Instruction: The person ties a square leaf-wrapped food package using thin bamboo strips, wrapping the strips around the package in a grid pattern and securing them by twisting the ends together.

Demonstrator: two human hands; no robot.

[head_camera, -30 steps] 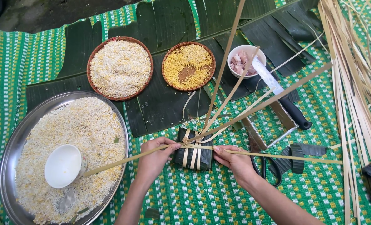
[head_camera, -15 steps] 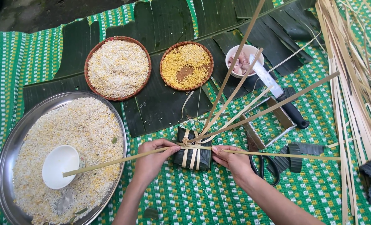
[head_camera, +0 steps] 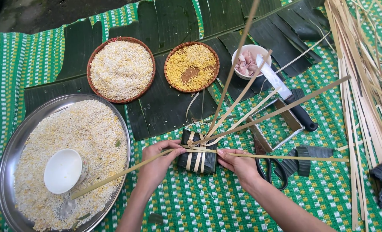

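A small square parcel wrapped in dark green leaf (head_camera: 198, 151) lies on the green woven mat (head_camera: 225, 202), near the middle of its near edge, just in front of the banana leaves (head_camera: 165, 103) spread across the mat's far half. Pale bamboo strips run over the parcel's top, and several long loose ends fan up and away toward the far right corner. The left hand (head_camera: 159, 162) presses against the parcel's left side, its fingers pinched on a long bamboo strip (head_camera: 118, 174) that slants down across the metal tray. The right hand (head_camera: 239, 165) rests at the parcel's right side, fingers closed on another strip (head_camera: 294, 158) that runs flat toward the right edge. Just right of that hand lie black-handled scissors (head_camera: 272, 172), and beyond them a square metal frame (head_camera: 277, 126) and a knife with a black handle (head_camera: 292, 105). The large round tray of rice (head_camera: 10, 159) fills the near left corner, with a white bowl (head_camera: 63, 170) sitting in the grain. On the leaves farther back stand a woven basket of rice (head_camera: 121, 68), a smaller basket of yellow beans (head_camera: 192, 66), and a white bowl of meat pieces (head_camera: 247, 62). A bundle of loose bamboo strips (head_camera: 362, 86) lies along the right edge.
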